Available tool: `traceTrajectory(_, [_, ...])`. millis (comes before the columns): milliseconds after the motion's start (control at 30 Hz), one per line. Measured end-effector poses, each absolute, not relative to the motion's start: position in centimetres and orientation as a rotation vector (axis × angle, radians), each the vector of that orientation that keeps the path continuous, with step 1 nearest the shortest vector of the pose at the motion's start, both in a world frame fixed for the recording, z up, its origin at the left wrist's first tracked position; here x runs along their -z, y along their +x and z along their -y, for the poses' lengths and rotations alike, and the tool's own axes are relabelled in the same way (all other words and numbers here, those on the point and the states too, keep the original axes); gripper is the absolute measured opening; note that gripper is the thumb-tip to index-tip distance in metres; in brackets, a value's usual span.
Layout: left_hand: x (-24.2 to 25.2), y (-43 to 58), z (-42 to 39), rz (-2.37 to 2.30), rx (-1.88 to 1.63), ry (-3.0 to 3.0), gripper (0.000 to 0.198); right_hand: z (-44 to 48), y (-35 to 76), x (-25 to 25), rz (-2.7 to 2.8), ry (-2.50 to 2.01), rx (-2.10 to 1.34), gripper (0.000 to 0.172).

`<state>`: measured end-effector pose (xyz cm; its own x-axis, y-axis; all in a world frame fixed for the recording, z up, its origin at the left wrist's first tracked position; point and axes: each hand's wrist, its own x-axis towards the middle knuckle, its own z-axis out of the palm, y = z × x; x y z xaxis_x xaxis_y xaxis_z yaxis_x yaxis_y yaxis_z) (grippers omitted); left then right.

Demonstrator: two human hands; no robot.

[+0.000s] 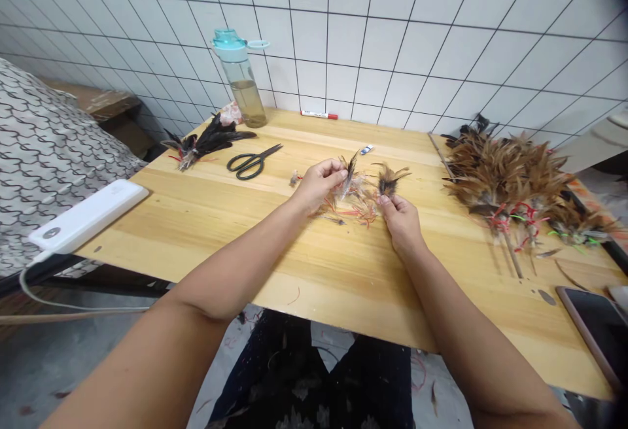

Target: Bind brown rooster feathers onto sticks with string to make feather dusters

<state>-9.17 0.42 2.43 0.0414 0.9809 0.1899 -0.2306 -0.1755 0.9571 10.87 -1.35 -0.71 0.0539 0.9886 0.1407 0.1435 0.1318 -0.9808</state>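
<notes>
Over the middle of the table, my left hand [321, 184] pinches a dark feather [351, 171] between thumb and fingers. To its right, my right hand [401, 218] is closed on the base of a small bunch of brown and black feathers [388, 182], tips pointing up and away from me. Between and under the hands lies a loose heap of pale feather scraps and red string [350, 210]. A pair of black scissors [252, 162] rests left of my left hand, its blades partly closed and pointing to the back right.
Black feathers [210, 141] lie at the back left near a water bottle [245, 89]. A red marker [318, 115] is by the wall. Large brown feather bundles [500, 174] cover the right side. A phone [596, 331] and a white power bank [91, 213] sit at the edges.
</notes>
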Motion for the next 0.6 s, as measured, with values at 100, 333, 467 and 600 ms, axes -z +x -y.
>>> traceTrajectory(100, [-2.7, -8.3, 0.2, -0.845, -1.342, 1.137, 0.026, 1.5, 10.5, 0.7, 1.282, -1.244, -1.032, 0.031])
traceTrajectory(333, [-2.5, -5.6, 1.7, -0.955, -1.334, 1.144, 0.013, 2.0, 9.7, 1.1, 1.267, -1.236, -1.115, 0.029])
traceTrajectory(467, [-2.5, -4.7, 2.3, -0.973, -1.325, 1.088, 0.01, 2.1, 9.7, 1.1, 1.24, -1.235, -1.149, 0.03])
traceTrajectory(600, [-2.5, -4.8, 2.2, -0.873, -1.314, 1.03, 0.016, 2.1, 9.8, 1.1, 1.237, -1.214, -1.166, 0.03])
